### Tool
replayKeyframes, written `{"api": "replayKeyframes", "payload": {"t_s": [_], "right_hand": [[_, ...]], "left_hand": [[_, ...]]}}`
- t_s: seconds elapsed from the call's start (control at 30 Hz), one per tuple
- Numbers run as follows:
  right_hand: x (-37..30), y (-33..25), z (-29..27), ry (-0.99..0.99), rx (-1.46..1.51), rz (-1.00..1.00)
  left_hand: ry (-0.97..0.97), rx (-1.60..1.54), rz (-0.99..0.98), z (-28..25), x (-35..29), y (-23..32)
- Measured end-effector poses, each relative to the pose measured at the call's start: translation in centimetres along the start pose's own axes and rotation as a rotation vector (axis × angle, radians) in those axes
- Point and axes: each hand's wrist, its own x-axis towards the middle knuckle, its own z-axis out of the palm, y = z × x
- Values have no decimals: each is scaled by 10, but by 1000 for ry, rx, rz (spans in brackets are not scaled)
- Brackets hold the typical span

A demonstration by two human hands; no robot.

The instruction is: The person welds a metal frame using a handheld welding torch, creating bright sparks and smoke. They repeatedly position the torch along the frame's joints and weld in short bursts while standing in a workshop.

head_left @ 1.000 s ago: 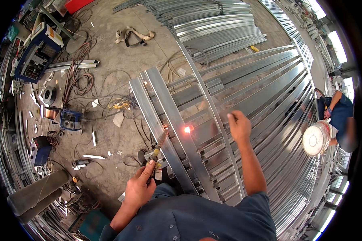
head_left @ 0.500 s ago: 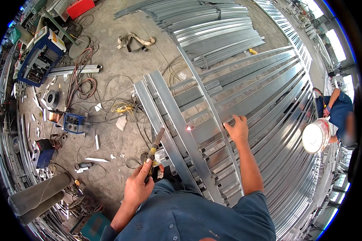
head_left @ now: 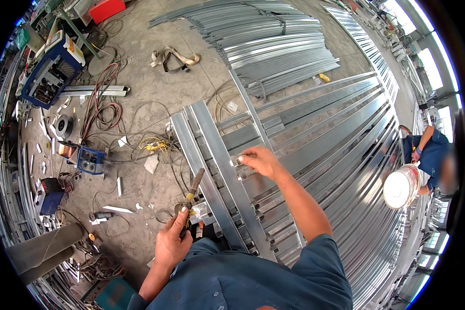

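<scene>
My left hand (head_left: 174, 238) is closed round the handle of a welding torch (head_left: 192, 191). The torch's nozzle points up and away, beside the near steel rail (head_left: 212, 191). Over the second steel rail (head_left: 233, 178), my right hand (head_left: 263, 164) pinches a small metal piece (head_left: 237, 161) between thumb and fingers, at that rail's right edge. The fingers partly cover the piece, so its shape is unclear. Just below it, a small reddish spot shows on the metal. Long galvanised bars (head_left: 320, 147) run crosswise from the rails to the far right.
A co-worker (head_left: 434, 155) stands at the right beside a white bucket (head_left: 400, 187). Stacked steel profiles (head_left: 274, 49) lie at the back. Cables, a strap (head_left: 173, 58), a wire spool (head_left: 64, 126) and blue welding units (head_left: 91, 161) are on the floor at left.
My right hand has moved left from over the bars to the second rail, its spread fingers now pinched together. The left hand and torch have shifted only slightly.
</scene>
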Motion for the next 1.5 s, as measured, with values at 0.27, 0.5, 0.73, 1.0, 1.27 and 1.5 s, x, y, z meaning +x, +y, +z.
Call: {"api": "replayKeyframes", "payload": {"t_s": [0.27,0.5,0.73,1.0,1.27,1.5], "right_hand": [[18,-2,4,-161,-94,57],[24,18,-17,-367,17,23],[27,18,-17,-386,-115,-1],[24,20,-7,-330,97,-3],[28,27,-10,-358,108,34],[31,24,-17,-383,6,-22]], "left_hand": [[-14,-45,-63,1,12,-3],[-24,-42,-16,6,23,-6],[-99,-15,-73,14,29,-3],[-59,-29,-14,16,30,-9],[-76,-15,-28,17,29,-10],[-106,-29,9,24,30,-8]]}}
